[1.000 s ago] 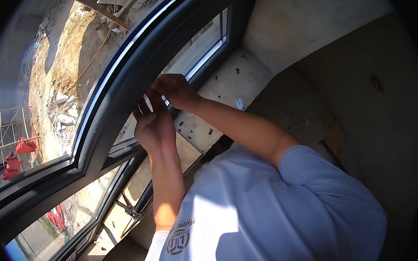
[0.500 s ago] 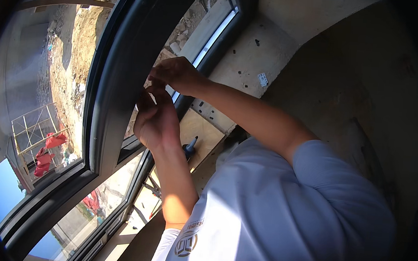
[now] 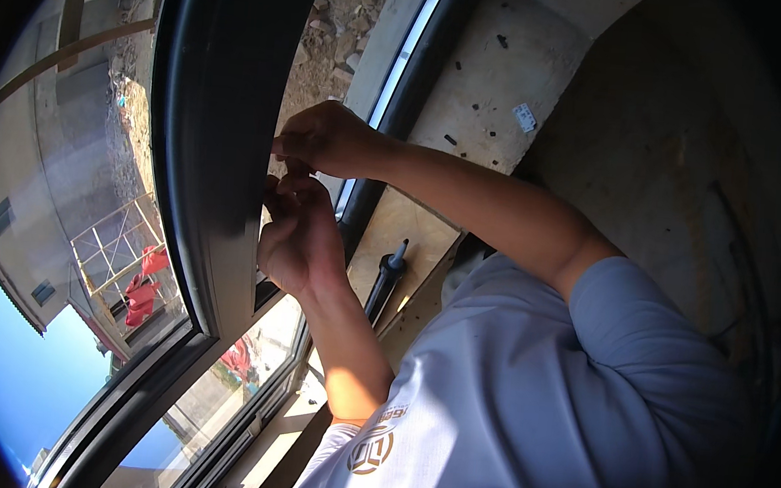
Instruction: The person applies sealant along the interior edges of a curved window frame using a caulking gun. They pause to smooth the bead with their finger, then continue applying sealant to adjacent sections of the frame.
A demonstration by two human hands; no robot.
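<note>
Both my hands are raised at the edge of a dark window sash (image 3: 224,139). My right hand (image 3: 336,141) is closed, its fingertips pinched together against the sash edge. Just below it, my left hand (image 3: 303,246) has its palm turned up and its fingers curled, with the fingertips in shadow near the right ones. Whatever lies between the fingers of either hand is too dark and small to make out. A dark tube with a pale pointed nozzle, like a sealant gun (image 3: 390,273), rests on the sill beside my left forearm.
A wooden board (image 3: 423,233) covers part of the sill. Farther along the concrete ledge (image 3: 478,58) lie small dark bits and a white printed card (image 3: 524,118). Beyond the glass are rubble (image 3: 348,20), a metal scaffold (image 3: 115,250) and red cloth (image 3: 141,301).
The whole view has shifted, so the sash stands more upright and more of the sealant gun shows. My hands stay close together at the sash edge, with slight finger movement.
</note>
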